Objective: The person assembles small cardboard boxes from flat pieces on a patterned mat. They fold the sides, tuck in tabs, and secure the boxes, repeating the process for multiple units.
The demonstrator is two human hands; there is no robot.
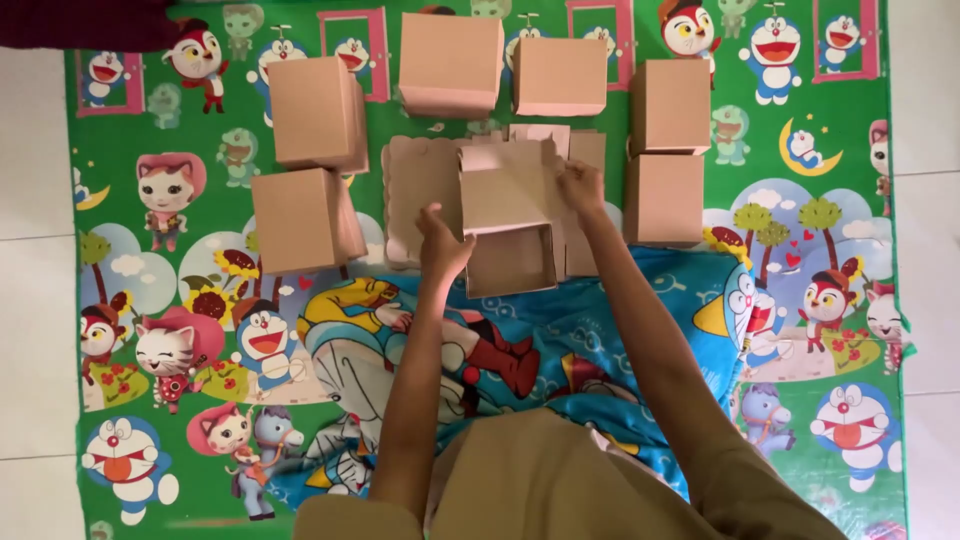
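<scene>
A half-folded brown cardboard box sits in front of me on the cartoon mat, its open cavity facing up and its lid flap raised. My left hand grips the box's left side wall. My right hand holds the raised flap at its upper right corner. Beneath and behind the box lies a stack of flat, unfolded cardboard blanks.
Several finished closed boxes stand around: two at the left, two at the top, two stacked at the right. The green printed mat covers a white tiled floor.
</scene>
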